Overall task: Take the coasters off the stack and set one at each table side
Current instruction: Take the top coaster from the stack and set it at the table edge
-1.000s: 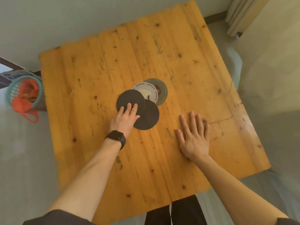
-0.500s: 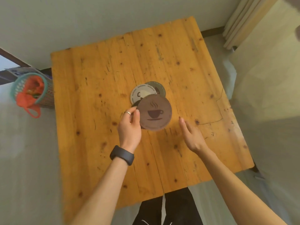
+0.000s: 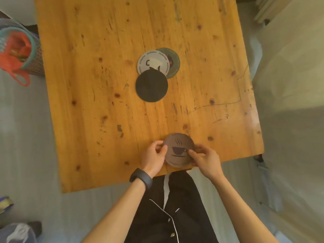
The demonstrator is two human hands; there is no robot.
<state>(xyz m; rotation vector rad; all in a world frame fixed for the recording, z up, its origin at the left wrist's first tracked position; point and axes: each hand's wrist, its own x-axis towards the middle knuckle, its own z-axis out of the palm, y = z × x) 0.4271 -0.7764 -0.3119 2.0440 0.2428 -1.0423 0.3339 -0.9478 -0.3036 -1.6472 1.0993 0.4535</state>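
Note:
A brown coaster (image 3: 179, 150) printed with a steaming cup is at the near edge of the wooden table (image 3: 98, 106). My left hand (image 3: 154, 157) pinches its left rim and my right hand (image 3: 205, 157) pinches its right rim. Whether it rests on the wood or hovers just above, I cannot tell. In the middle of the table three coasters overlap: a plain black coaster (image 3: 151, 86) nearest me, a white coaster (image 3: 152, 61) with lettering behind it, and a green coaster (image 3: 172, 59) partly under the white one.
A mesh basket (image 3: 21, 50) with an orange bag stands on the floor left of the table. Pale curtain or bedding (image 3: 289, 76) fills the right side. My dark clothing (image 3: 168, 207) is right against the near table edge.
The cup-printed coaster came off the overlapping pile, turned face up, and travelled to the near table edge. My right hand left the tabletop and joined my left on it. The view shifted nearer.

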